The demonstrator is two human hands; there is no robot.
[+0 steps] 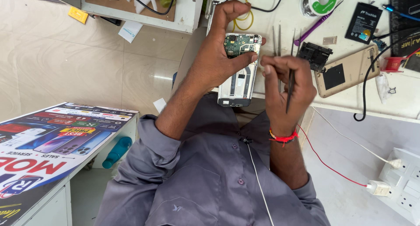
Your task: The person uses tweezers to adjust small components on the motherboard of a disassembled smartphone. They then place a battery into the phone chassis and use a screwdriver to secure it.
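Pale, cluttered bench top (350, 99) fills the upper right of the view, with cream floor tiles (65, 64) seen to the left beyond its edge. At the bench's near edge an opened phone (239, 73) — back cover off, green circuit board exposed at its upper end — is held in the left hand (218, 55), whose fingers are wrapped around its left side and upper part, the thumb raised above the top edge. The lower end of the phone hangs over the lap, above a grey shirt (205, 173).

Just beside it, the right hand (286, 86) is closed around a pair of dark tweezers (291, 84), which are pinched between thumb and fingers; whether the tip touches the phone cannot be told, since it is hidden by the fingers. A red thread band is worn at that wrist.

Behind the right hand, two more slim metal tools (276, 40) are laid on the bench, partly covered by the knuckles. To the right lie a gold phone shell (350, 71) face down, a small black plastic part (316, 55) touching its corner, a black battery (363, 22), a purple-handled tool (313, 29) and a spool of solder (320, 2). A black cable (365, 92) is looped across the shell. Lower right, a white socket strip (404, 186) is seen with two plugs — one with a red wire, one with a white. A printed poster board (52, 143) is set at the left.
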